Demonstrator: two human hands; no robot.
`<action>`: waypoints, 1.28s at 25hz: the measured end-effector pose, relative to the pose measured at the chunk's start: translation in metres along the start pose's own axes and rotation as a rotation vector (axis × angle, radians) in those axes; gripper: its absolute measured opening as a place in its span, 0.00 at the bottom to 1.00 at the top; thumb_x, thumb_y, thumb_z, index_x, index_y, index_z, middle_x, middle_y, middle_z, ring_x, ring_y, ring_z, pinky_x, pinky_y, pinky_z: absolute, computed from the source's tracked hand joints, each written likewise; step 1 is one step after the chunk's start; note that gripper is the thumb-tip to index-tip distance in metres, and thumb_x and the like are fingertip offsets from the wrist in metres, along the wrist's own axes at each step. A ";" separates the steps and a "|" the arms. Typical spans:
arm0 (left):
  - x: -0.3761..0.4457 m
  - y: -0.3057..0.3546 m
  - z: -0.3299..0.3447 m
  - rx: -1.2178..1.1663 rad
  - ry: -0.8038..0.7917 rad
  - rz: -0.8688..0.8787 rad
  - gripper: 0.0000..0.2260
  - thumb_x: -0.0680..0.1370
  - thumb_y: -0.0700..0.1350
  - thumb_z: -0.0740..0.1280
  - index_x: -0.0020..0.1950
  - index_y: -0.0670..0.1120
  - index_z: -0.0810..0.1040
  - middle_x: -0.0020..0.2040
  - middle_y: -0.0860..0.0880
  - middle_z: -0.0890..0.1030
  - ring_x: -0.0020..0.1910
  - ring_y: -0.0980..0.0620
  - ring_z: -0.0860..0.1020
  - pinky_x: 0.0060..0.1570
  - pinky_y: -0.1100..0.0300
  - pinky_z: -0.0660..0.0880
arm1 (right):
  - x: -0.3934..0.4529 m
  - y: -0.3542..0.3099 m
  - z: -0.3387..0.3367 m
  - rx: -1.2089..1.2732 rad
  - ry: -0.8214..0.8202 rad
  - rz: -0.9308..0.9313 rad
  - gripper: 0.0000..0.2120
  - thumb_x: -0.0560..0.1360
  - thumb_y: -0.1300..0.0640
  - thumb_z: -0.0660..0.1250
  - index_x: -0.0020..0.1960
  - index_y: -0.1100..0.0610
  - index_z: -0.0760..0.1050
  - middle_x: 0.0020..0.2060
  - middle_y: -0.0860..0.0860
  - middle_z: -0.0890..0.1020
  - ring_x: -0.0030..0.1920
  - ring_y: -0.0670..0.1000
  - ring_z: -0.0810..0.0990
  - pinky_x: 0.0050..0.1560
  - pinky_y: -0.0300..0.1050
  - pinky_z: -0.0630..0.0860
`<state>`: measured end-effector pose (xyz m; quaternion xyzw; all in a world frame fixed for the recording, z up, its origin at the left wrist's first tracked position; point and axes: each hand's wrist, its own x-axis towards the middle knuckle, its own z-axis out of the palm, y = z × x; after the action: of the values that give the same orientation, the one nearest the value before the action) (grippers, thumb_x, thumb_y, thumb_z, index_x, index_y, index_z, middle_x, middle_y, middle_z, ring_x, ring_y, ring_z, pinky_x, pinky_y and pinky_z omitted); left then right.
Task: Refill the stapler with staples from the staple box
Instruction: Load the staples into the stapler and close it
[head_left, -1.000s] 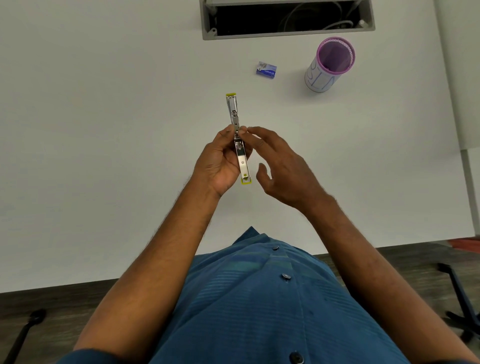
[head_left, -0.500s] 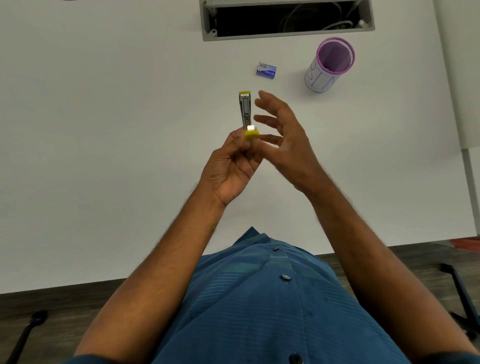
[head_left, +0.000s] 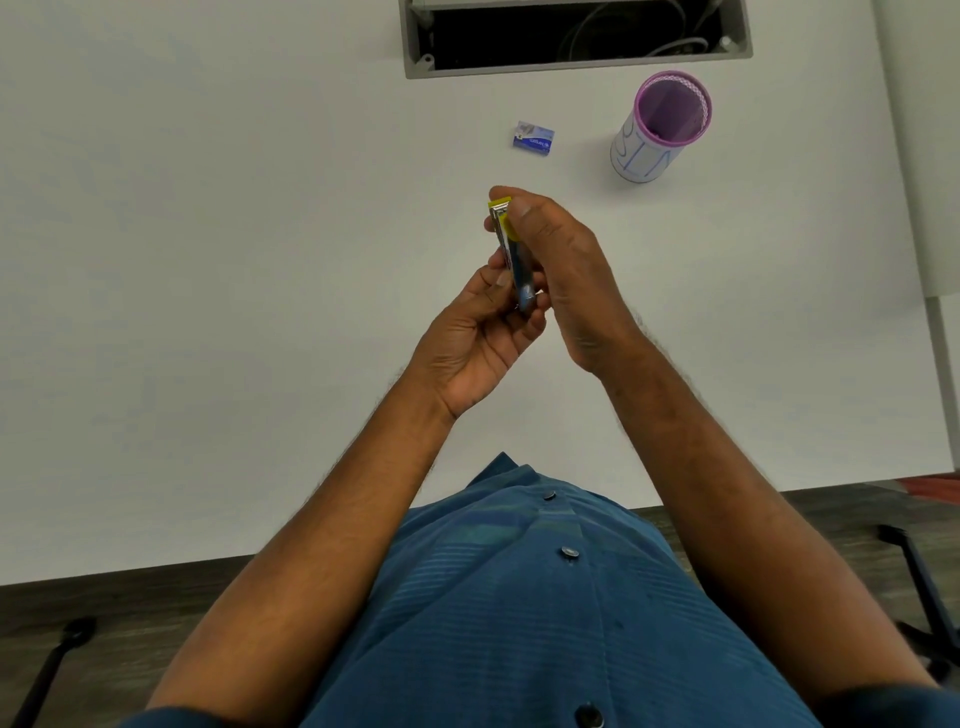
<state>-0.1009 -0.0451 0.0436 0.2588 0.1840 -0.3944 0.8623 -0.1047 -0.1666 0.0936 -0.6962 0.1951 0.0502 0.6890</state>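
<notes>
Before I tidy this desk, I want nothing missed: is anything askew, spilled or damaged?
Nothing looks spilled or damaged. The staple box lies slightly askew on the table, near the upright pen cup. Both hands hold the stapler above the table.

Your hands hold the stapler (head_left: 511, 249) above the desk (head_left: 208, 260), left hand (head_left: 480, 332) at its near end, right hand (head_left: 566, 270) around its far end. Behind it lies the staple box (head_left: 533, 139); right of the box stands the cup (head_left: 660, 127). The cable hatch (head_left: 571, 36) sits farthest back.
</notes>
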 end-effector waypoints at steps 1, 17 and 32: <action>0.000 -0.001 -0.001 0.015 -0.009 0.003 0.13 0.84 0.39 0.61 0.58 0.46 0.85 0.56 0.42 0.85 0.52 0.45 0.85 0.56 0.51 0.82 | -0.001 0.001 0.001 -0.010 0.018 0.007 0.19 0.84 0.45 0.56 0.68 0.52 0.75 0.58 0.46 0.83 0.52 0.38 0.83 0.50 0.33 0.79; 0.051 0.023 -0.077 1.564 0.520 0.708 0.13 0.82 0.49 0.63 0.65 0.49 0.77 0.68 0.50 0.79 0.65 0.52 0.76 0.65 0.59 0.74 | 0.006 -0.011 -0.011 0.585 -0.092 0.139 0.21 0.85 0.42 0.50 0.61 0.54 0.75 0.44 0.50 0.81 0.31 0.46 0.73 0.32 0.40 0.71; 0.074 0.022 -0.135 2.211 0.516 0.619 0.27 0.84 0.55 0.54 0.81 0.44 0.60 0.82 0.44 0.59 0.81 0.43 0.57 0.80 0.46 0.55 | -0.002 -0.033 -0.010 0.733 -0.247 0.113 0.24 0.86 0.43 0.44 0.58 0.55 0.73 0.41 0.48 0.76 0.28 0.43 0.68 0.28 0.35 0.66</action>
<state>-0.0529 0.0035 -0.0964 0.9720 -0.1596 -0.0492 0.1653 -0.0977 -0.1770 0.1259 -0.3809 0.1537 0.0986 0.9064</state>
